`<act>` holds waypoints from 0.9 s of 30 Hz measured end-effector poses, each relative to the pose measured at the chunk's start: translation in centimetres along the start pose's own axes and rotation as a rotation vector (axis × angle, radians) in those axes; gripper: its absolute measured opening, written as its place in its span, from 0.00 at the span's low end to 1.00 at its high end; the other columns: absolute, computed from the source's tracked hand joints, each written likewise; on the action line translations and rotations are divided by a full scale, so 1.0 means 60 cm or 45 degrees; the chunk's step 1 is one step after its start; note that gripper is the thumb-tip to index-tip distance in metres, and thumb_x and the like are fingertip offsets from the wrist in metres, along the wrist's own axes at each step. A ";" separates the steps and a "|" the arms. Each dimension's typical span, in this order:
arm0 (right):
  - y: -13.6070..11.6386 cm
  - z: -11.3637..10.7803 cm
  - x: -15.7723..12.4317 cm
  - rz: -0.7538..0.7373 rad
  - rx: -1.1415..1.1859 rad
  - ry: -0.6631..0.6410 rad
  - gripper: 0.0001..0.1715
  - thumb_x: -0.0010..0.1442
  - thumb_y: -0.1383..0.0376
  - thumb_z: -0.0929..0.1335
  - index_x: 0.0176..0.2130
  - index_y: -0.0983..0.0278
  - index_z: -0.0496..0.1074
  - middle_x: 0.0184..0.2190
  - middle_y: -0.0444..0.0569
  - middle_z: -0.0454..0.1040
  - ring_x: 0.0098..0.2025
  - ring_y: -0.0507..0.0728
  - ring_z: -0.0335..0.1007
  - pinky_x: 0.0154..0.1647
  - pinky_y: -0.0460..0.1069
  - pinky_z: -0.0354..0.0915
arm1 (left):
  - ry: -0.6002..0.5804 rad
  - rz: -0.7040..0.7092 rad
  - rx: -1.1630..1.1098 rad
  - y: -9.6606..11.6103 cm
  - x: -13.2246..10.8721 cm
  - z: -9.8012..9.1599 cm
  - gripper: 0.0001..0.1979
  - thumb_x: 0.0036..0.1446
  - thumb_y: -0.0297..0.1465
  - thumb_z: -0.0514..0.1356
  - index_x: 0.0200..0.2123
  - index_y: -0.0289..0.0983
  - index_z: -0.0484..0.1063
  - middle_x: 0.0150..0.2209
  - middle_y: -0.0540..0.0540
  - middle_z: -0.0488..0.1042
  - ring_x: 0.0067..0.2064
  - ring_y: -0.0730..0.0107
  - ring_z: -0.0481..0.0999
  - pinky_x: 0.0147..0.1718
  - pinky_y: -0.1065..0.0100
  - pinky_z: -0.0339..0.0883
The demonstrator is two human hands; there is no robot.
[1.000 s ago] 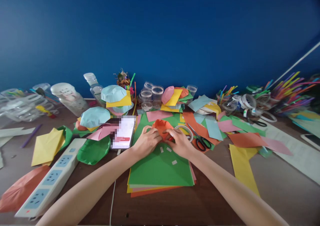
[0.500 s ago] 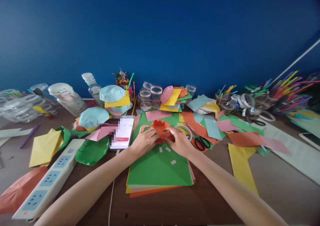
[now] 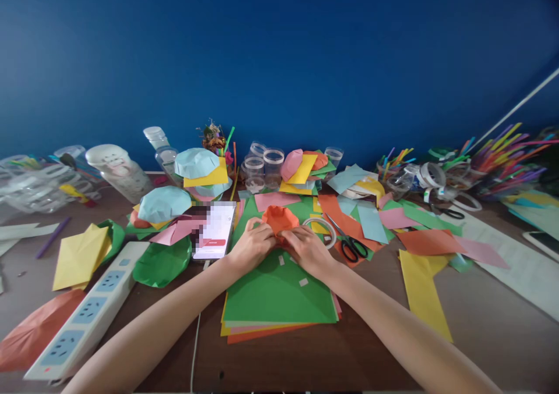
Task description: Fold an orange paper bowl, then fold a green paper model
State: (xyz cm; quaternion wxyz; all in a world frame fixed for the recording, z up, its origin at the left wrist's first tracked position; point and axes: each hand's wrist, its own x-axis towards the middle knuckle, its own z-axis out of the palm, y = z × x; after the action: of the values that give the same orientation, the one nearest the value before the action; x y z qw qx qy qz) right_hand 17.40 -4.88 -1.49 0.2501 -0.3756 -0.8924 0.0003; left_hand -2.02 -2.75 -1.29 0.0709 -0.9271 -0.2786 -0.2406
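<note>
Left hand (image 3: 252, 245) and right hand (image 3: 308, 253) close together, fingers (image 3: 290, 236) curled downward

A paper-craft workspace — a wooden table (image 3: 489, 336) strewn with coloured paper sheets (image 3: 279, 295); scissors (image 3: 350, 249), a tape roll (image 3: 319, 232).

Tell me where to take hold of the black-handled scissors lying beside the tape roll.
Take the scissors by their black finger loops, coming from the near right, past the right hand on the folded orange paper. The loops lie toward the person, while the metal blades point away beside the tape roll, so this grip likely avoids them.
</note>
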 end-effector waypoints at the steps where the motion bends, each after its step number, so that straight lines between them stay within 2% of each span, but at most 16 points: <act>1: 0.001 0.001 0.000 0.000 -0.002 0.006 0.16 0.57 0.73 0.63 0.47 0.66 0.64 0.34 0.53 0.74 0.38 0.58 0.69 0.44 0.53 0.62 | -0.001 -0.003 0.005 0.001 0.001 -0.001 0.09 0.60 0.26 0.52 0.30 0.36 0.71 0.28 0.50 0.70 0.35 0.72 0.69 0.48 0.60 0.50; 7: 0.015 -0.001 -0.004 0.127 0.094 0.095 0.15 0.57 0.70 0.65 0.46 0.63 0.64 0.36 0.52 0.74 0.41 0.58 0.69 0.42 0.52 0.63 | -0.021 -0.109 0.024 0.003 0.003 -0.010 0.05 0.59 0.29 0.54 0.37 0.37 0.69 0.34 0.48 0.73 0.43 0.66 0.69 0.49 0.58 0.50; 10: 0.014 -0.005 -0.005 0.122 0.136 0.096 0.17 0.54 0.69 0.67 0.46 0.63 0.65 0.38 0.52 0.74 0.43 0.59 0.68 0.44 0.54 0.61 | -0.017 -0.133 0.056 0.005 0.002 -0.013 0.05 0.58 0.26 0.54 0.34 0.38 0.70 0.34 0.49 0.73 0.44 0.65 0.68 0.49 0.56 0.49; 15: 0.006 -0.007 -0.002 0.139 0.167 0.054 0.22 0.51 0.65 0.70 0.46 0.65 0.65 0.39 0.53 0.73 0.45 0.60 0.66 0.48 0.56 0.58 | -0.043 -0.078 0.126 0.008 -0.003 -0.006 0.07 0.57 0.24 0.54 0.33 0.39 0.71 0.31 0.50 0.72 0.43 0.66 0.67 0.49 0.56 0.48; 27: 0.000 -0.014 0.006 0.222 0.327 0.000 0.16 0.54 0.72 0.67 0.44 0.62 0.68 0.37 0.49 0.73 0.42 0.57 0.68 0.47 0.53 0.59 | -0.104 0.073 0.178 0.007 -0.001 -0.002 0.07 0.58 0.25 0.54 0.33 0.38 0.71 0.33 0.48 0.72 0.44 0.66 0.65 0.49 0.59 0.51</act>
State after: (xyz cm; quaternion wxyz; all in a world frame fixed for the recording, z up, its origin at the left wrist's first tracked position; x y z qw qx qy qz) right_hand 17.58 -4.78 -0.60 0.2950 -0.4167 -0.8490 0.1363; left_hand -1.91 -3.15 -1.23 0.1310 -0.9365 -0.2707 -0.1805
